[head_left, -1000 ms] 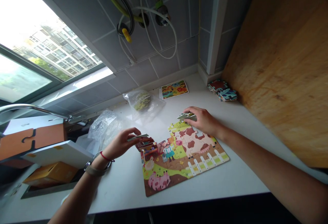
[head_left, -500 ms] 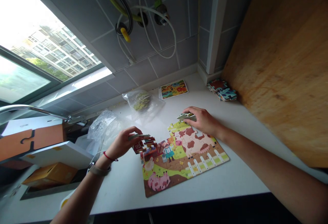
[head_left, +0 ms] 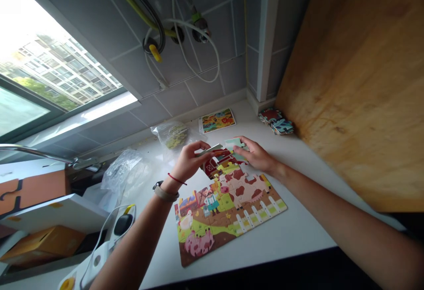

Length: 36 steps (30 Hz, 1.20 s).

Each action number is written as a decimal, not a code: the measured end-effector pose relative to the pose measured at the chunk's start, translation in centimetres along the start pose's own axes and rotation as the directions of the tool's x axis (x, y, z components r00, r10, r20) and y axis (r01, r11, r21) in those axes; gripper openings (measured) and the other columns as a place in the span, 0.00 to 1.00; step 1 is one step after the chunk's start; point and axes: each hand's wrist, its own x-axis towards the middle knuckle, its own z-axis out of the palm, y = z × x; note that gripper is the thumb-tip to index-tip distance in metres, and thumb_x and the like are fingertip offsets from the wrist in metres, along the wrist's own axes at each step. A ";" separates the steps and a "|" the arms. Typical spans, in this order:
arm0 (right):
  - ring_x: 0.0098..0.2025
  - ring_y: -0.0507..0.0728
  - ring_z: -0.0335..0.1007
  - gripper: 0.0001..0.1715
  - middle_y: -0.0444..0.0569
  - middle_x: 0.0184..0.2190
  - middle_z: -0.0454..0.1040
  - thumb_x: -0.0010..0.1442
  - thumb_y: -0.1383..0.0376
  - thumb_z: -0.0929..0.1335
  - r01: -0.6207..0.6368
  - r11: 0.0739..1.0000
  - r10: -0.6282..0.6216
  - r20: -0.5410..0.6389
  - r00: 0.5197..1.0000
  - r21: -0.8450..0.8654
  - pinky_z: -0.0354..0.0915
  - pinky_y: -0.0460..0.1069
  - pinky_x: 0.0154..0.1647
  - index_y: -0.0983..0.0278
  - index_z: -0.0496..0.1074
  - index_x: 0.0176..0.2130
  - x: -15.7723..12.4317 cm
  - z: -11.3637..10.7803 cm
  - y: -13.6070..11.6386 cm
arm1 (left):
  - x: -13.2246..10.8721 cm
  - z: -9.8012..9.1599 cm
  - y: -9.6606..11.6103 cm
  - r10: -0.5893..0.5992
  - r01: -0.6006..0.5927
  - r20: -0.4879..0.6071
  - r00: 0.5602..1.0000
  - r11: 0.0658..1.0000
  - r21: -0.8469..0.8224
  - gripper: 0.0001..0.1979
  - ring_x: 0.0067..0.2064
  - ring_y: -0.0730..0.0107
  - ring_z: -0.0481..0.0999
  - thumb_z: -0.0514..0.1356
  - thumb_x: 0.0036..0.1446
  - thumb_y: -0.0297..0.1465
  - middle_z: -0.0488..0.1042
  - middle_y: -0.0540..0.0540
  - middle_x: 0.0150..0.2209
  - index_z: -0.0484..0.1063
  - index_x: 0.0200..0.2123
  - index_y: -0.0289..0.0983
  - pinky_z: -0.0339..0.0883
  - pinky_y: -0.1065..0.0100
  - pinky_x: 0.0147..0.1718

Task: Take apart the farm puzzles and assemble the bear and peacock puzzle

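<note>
Pale jigsaw piece [head_left: 210, 150] clamped in the fingers of the left hand [head_left: 189, 162], minty piece [head_left: 236, 145] clamped in the fingers of the right hand [head_left: 255, 155] just beside it, and the farm jigsaw puzzle [head_left: 228, 212] sits right below both fingers on the bench [head_left: 281, 241], long axis slanting left-to-right, both hands about equally close.

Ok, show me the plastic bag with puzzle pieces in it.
The small clear bag, holding yellow-green puzzle pieces; the crumpled clear bag to its left shows none.
</note>
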 end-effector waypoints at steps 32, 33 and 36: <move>0.46 0.62 0.81 0.26 0.50 0.46 0.82 0.59 0.51 0.77 -0.176 0.984 0.176 0.010 0.984 -0.003 0.78 0.55 0.46 0.57 0.70 0.51 -0.6 0.2 -0.7 | 5.1 3.1 -1.4 -0.001 0.045 0.161 0.987 0.963 -0.267 0.21 0.23 0.75 0.74 0.77 0.45 0.43 0.77 0.49 0.26 0.77 0.32 0.34 0.68 0.74 0.21; 0.45 0.62 0.82 0.27 0.49 0.46 0.82 0.59 0.51 0.77 -0.194 0.981 0.194 0.002 0.981 0.006 0.78 0.56 0.46 0.57 0.70 0.52 -0.6 0.3 -0.7 | 5.1 3.0 -1.2 -0.010 0.063 0.181 0.983 0.957 -0.284 0.21 0.22 0.76 0.72 0.76 0.46 0.43 0.77 0.49 0.25 0.76 0.32 0.34 0.66 0.75 0.19; 0.40 0.61 0.82 0.30 0.49 0.45 0.82 0.57 0.50 0.78 -0.244 0.968 0.246 -0.037 0.969 0.057 0.80 0.57 0.42 0.56 0.69 0.53 -0.6 0.4 -0.5 | 4.8 3.0 -0.8 -0.004 0.075 0.214 0.977 0.943 -0.325 0.18 0.19 0.77 0.71 0.75 0.50 0.41 0.76 0.50 0.23 0.75 0.33 0.35 0.62 0.76 0.15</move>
